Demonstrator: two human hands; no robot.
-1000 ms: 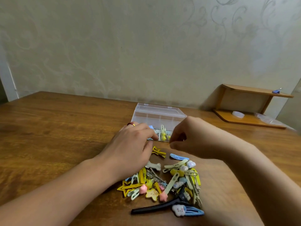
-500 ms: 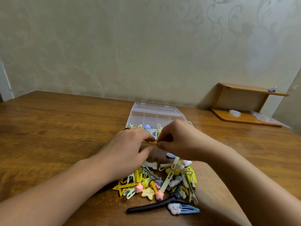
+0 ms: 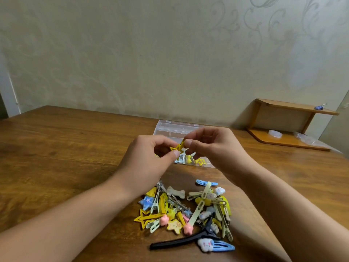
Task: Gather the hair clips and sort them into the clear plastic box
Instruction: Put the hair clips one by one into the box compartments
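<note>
Yellow star clip (image 3: 178, 147) pinched between left hand (image 3: 149, 163) and right hand (image 3: 213, 148), seemingly above box (image 3: 170, 129).

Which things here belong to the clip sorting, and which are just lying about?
Job:
yellow star clip, pinched by left hand and right hand
clear plastic box
pile of hair clips
long black clip

Lying about:
wooden shelf
blue binder clip
white round lid

A home room: swirl-patterned wallpaper (image 3: 170, 53) behind a wooden surface (image 3: 56, 157), with 1 small wooden shelf (image 3: 294, 108) against the wall.
</note>
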